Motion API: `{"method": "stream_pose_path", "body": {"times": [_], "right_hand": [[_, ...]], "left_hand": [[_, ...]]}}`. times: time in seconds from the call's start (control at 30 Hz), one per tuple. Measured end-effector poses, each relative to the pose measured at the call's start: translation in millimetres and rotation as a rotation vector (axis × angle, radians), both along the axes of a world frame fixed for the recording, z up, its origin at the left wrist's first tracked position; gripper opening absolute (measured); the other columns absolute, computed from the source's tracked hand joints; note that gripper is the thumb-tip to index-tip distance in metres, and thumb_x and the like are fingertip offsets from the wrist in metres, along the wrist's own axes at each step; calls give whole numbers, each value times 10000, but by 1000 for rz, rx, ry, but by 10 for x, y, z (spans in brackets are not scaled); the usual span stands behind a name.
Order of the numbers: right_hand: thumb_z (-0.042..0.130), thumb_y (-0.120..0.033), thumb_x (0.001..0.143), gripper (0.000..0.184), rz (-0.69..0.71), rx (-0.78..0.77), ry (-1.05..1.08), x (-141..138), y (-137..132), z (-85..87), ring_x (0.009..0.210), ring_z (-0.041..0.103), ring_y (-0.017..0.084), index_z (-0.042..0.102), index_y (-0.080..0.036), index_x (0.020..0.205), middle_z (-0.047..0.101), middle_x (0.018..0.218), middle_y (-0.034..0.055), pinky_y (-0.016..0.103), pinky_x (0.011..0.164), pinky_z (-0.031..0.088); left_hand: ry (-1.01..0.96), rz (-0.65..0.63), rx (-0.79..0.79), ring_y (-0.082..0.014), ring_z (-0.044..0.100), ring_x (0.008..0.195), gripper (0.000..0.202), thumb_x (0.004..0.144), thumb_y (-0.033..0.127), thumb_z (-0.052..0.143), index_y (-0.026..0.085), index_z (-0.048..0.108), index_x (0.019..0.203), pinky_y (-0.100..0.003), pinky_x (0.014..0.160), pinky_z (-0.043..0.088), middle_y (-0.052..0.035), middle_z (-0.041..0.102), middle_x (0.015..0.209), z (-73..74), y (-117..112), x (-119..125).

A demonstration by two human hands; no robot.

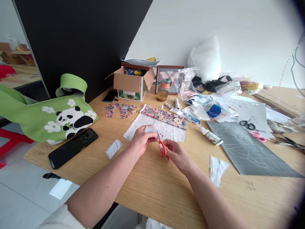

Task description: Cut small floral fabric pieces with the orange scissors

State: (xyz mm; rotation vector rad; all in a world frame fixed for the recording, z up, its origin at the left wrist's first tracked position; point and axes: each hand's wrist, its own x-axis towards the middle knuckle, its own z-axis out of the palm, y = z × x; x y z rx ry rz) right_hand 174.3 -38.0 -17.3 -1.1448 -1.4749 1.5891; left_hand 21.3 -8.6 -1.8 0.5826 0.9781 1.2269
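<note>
**Scissors at a white scrap, centre of the frame**

On the pale wooden table (154,190), just below the frame's centre, the right hand (176,153) is curled closed around small orange-handled scissors (162,145), blades pointing up-left. Just left of it, the left hand (141,139) pinches a small white scrap (150,129) between thumb and fingertips, meeting the blades. Beyond them lies a white cloth sheet (135,127), then a strip of floral printed fabric (164,116). At the left lies a black smartphone (72,147); further up is an open cardboard box (131,83).
</note>
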Motion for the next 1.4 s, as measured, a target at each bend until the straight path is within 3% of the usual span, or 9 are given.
{"method": "stream_pose_path", "body": {"times": [0.63,1.4], "right_hand": [[701,-629,710,488,-7,-13,-10,-2,8,-2,505,378,90,479,-195,685,463,599,-47,258,484,270],[692,-639,718,493,4,-12,5,12,-7,41,524,390,94,489,-190,702,486,625,-30,256,501,289]], "left_hand": [[21,-31,23,-108,596,591,346,565,63,692,114,563,882,-236,600,518,-11,622,715,-12,16,-26],[36,-65,42,-110,594,573,404,582,53,685,117,563,961,-235,600,517,-21,636,683,-4,6,-20]]}}
